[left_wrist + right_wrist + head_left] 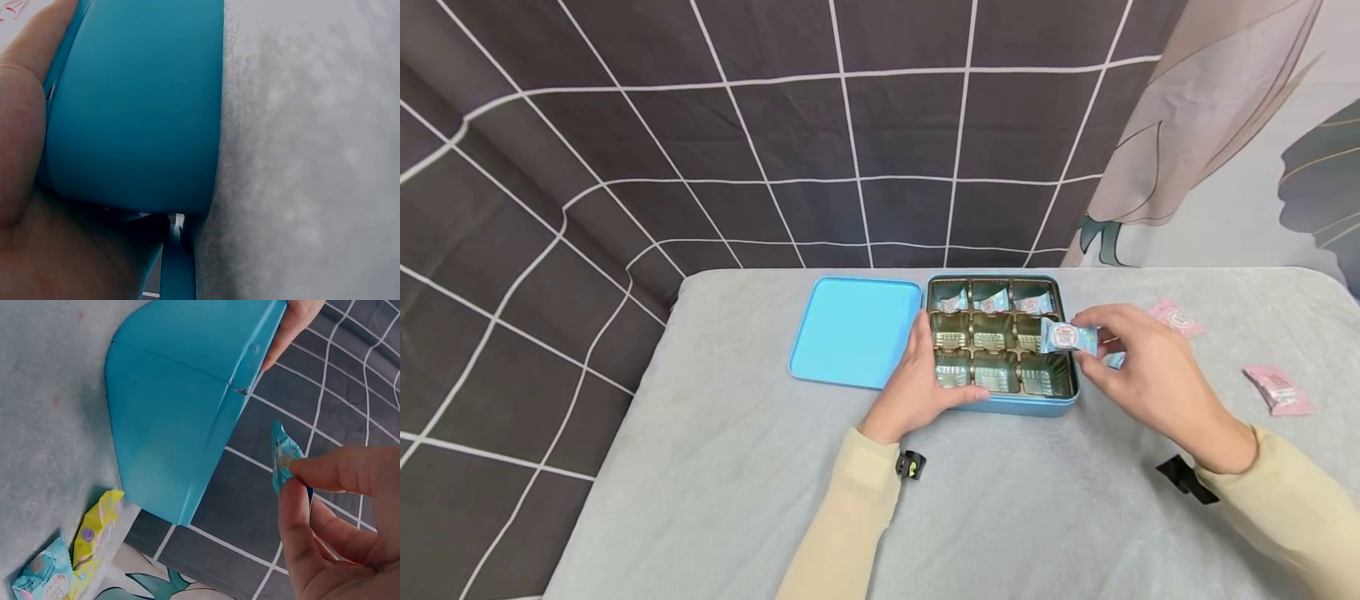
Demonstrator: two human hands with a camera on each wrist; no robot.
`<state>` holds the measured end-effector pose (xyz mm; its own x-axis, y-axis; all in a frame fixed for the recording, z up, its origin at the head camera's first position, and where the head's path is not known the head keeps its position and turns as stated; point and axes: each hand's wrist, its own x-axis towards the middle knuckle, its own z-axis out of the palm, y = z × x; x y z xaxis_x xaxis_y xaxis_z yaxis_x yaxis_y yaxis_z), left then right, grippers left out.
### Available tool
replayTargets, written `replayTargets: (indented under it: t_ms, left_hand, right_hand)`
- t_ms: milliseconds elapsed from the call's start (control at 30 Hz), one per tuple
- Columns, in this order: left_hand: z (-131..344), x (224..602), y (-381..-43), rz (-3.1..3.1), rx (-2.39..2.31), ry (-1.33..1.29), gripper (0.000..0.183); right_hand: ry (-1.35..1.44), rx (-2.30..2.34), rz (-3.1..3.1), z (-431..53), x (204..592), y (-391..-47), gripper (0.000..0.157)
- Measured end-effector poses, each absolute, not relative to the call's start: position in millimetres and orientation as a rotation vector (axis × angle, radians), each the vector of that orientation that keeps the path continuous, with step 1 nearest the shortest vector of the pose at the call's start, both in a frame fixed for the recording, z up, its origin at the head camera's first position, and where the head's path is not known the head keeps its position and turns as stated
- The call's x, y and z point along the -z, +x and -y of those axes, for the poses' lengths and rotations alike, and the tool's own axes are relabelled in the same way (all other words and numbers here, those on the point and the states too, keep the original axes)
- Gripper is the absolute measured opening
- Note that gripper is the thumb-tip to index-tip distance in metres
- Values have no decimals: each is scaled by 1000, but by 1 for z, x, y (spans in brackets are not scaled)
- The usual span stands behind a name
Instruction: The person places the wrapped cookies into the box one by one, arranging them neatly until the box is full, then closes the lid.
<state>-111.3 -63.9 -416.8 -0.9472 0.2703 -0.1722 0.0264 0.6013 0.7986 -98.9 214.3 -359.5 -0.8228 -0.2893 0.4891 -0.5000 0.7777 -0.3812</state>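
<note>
While the right hand point(1157, 367) pinches a blue sweet point(1067, 337) between thumb and fingers, holding it above the three o'clock rim of the blue tin point(1030, 406), the tray point(993, 333) inside shows nine compartments in three rows of three. Three of these, the whole twelve o'clock row, hold one blue-wrapped sweet point(992, 302) each; the held one partly covers the right-hand compartment of the middle row. Against the tin at eight o'clock rests the left hand point(917, 379), fingers straight along its side and thumb stretched over the near rim. One lid point(857, 329) lies flat just beside the tin at nine o'clock. In the right wrist view, one loose blue sweet point(47, 575) lies at the tin's seven o'clock, next to yellow wrapping point(97, 528); whether that is one sweet or two, I cannot tell. Two pink sweets point(1277, 390) lie apart from each other in the head view, around three o'clock from the tin, beyond the right hand. Everything stands on one grey cloth point(700, 467), with a dark, white-gridded curtain point(902, 125) at twelve o'clock.
</note>
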Motion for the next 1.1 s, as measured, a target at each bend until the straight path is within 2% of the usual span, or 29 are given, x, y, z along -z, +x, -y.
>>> replayTargets:
  t_ms: [1100]
  left_hand:
    - [64,416,-111,-2542,-1277,226,135]
  right_hand:
    - [542,-779,2699,-211,367,-121,39]
